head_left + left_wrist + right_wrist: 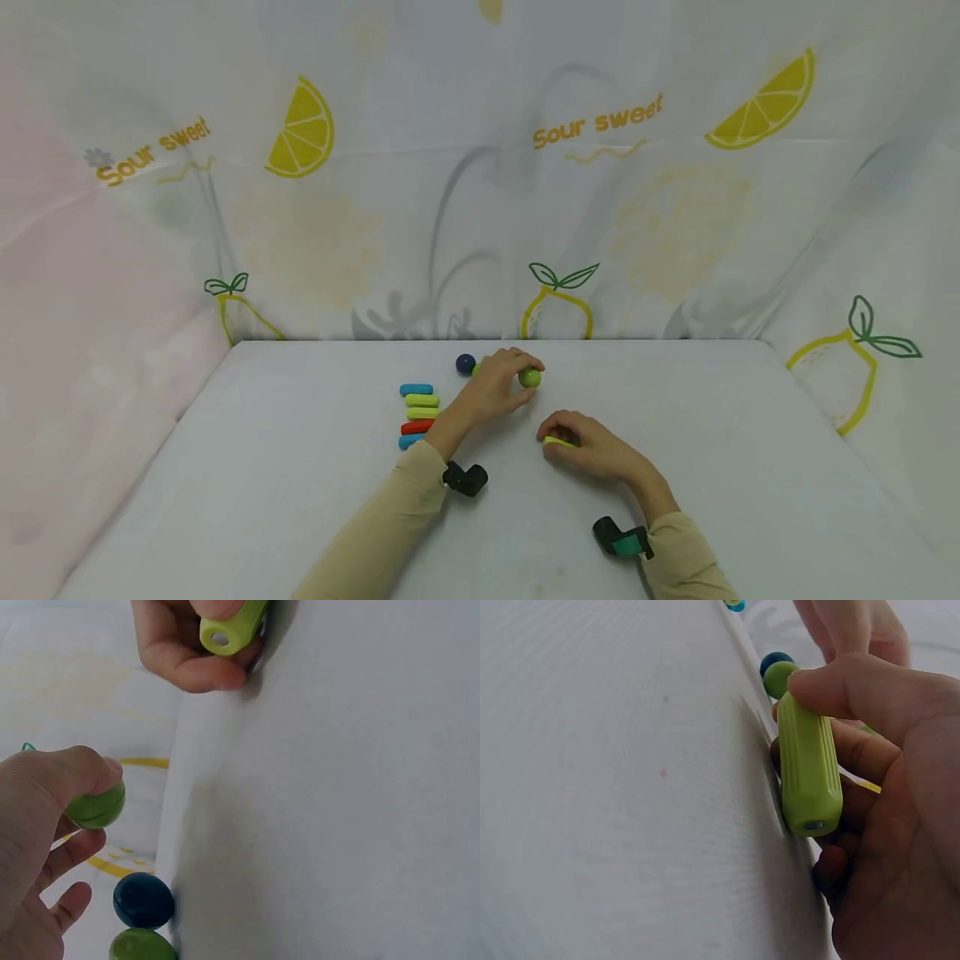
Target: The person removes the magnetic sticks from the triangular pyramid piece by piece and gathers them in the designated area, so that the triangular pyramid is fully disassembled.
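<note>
My left hand (491, 387) pinches a green ball (529, 377) between thumb and fingertips above the table; in the left wrist view the same green ball (97, 808) shows a seam line. In my right hand (596, 447) is a yellow-green magnetic rod (810, 769), gripped with the thumb along its upper end and the fingers behind. A metal dot marks the rod's near end. The right hand sits low over the table, nearer my body than the left. Just beyond the left hand lie a dark blue ball (466, 364) and a second green ball (142, 945), mostly hidden in the head view.
Left of my left forearm, several rods lie in a column: a blue rod (416, 389) at the top, yellow-green rods (422, 401), a red rod (417, 427) and another blue one. A lemon-print cloth (480, 192) hangs behind the white table (300, 500).
</note>
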Tool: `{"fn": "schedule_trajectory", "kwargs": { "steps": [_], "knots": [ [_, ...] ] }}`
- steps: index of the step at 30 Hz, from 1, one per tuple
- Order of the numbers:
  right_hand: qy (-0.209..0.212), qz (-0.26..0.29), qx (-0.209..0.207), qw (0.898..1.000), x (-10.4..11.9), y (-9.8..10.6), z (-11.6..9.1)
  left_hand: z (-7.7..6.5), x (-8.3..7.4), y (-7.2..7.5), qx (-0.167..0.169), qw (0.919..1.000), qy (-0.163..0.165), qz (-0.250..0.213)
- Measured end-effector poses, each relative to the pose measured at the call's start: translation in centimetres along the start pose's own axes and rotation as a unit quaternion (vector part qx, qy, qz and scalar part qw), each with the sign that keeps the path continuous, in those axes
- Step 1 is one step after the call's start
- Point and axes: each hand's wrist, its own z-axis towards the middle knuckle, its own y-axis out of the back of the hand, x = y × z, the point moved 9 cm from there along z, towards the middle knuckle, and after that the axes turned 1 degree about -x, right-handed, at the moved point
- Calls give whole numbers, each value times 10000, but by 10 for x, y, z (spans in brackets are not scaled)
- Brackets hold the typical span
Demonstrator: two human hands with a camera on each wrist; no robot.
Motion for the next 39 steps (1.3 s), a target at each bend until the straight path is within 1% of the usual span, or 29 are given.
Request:
{"fn": "schedule_trajectory", "kwargs": {
  "steps": [2,5,9,14,17,20,22,23,25,26,28,29,31,33,36,38,39],
  "knots": [
    [-31,44,-15,10000,1,0,0,8,4,2,-15,9995,95,302],
    [-61,50,-35,10000,2,1,-1,18,11,1,113,9982,233,534],
    [-51,-40,-64,10000,-1,1,0,27,20,-5,410,9965,438,583],
    [143,-95,-92,9998,0,-1,1,26,30,-11,645,9935,611,718],
    [130,-86,-128,9998,1,0,0,24,33,-15,784,9918,627,796],
    [54,-56,-146,9999,0,1,-1,22,34,-16,769,9921,600,783],
    [22,-46,-142,9999,-1,2,-1,21,31,-12,571,9947,545,652],
    [18,-48,-149,9999,-1,2,0,20,29,-8,387,9964,513,545],
    [16,-10,-190,9998,-3,3,1,14,23,1,-70,9985,496,208],
    [35,41,-204,9998,-3,3,1,9,19,6,-341,9983,460,-53],
    [101,140,-252,9995,-4,5,1,-5,11,12,-759,9945,356,-630],
    [130,200,-283,9993,-4,6,2,-13,7,12,-863,9913,315,-940],
    [175,346,-322,9987,-5,8,2,-30,0,6,-792,9851,304,-1498],
    [186,505,-364,9979,-9,10,1,-45,-3,-8,-425,9800,398,-1901],
    [120,715,-485,9962,-15,14,0,-61,-6,-29,159,9770,517,-2061],
    [120,790,-545,9953,-16,16,-1,-66,-7,-37,372,9773,454,-2037],
    [125,772,-565,9953,-16,16,-1,-67,-8,-40,407,9786,347,-1988]
  ]
}}
